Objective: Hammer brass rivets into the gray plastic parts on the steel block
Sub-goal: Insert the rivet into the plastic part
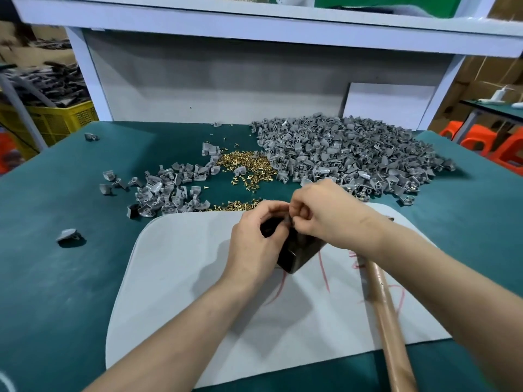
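Currently the steel block (297,256) is sat mid-mat (184,278), near the bench (56,278) front edge. It is clasped by the left grip (254,239). The right grip (325,210) is pinched at its top, contents hidden. The hammer (387,315) is laid down, so seating is likely underway. Most gray plastic parts (353,154) are judged undone. Brass rivets (249,168) are scattered behind. Bare mat is seen left of the block.

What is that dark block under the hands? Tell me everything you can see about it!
The steel block is a dark, shiny, boxy lump of metal with smooth sides and rounded edges, one corner pointing toward the camera. It stands on the pale mat on the green table. The left hand curls round its left side, and the right hand bunches its fingertips over the top, so the top is hidden.
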Demonstrator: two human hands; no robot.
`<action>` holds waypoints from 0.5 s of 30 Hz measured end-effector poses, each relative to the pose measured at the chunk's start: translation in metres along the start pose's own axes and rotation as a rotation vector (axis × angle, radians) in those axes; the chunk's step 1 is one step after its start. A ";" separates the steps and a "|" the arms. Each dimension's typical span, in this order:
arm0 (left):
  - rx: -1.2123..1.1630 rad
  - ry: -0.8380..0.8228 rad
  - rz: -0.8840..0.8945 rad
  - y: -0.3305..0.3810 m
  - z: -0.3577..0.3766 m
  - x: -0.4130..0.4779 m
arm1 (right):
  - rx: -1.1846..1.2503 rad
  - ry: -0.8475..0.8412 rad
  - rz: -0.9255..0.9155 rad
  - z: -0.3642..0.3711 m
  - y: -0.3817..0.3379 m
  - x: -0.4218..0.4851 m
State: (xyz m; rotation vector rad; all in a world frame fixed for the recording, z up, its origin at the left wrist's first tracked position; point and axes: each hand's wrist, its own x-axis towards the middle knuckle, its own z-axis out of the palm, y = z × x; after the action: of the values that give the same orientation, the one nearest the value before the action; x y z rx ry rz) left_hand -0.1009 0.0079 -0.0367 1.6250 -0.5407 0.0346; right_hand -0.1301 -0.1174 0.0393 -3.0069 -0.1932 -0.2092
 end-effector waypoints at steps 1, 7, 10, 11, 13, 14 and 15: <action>0.026 0.008 0.010 0.000 0.000 0.000 | 0.112 0.047 0.043 0.004 0.003 -0.004; 0.104 0.042 0.009 -0.002 0.000 0.001 | 0.612 0.226 0.195 0.027 0.012 -0.019; 0.094 0.045 0.007 -0.003 0.001 0.001 | 0.658 0.293 0.198 0.030 0.011 -0.021; 0.100 0.045 0.006 -0.003 0.001 0.002 | 0.660 0.314 0.199 0.031 0.011 -0.021; 0.118 0.039 0.007 -0.003 0.002 0.002 | 0.651 0.355 0.202 0.030 0.010 -0.023; 0.124 0.038 0.008 -0.004 0.003 0.002 | 0.638 0.369 0.197 0.031 0.010 -0.024; 0.123 0.037 0.007 -0.004 0.004 0.002 | 0.618 0.380 0.194 0.031 0.010 -0.025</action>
State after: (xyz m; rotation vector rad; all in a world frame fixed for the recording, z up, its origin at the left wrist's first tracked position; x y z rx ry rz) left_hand -0.0987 0.0041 -0.0406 1.7390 -0.5242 0.1052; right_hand -0.1497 -0.1263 0.0039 -2.3023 0.0640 -0.5723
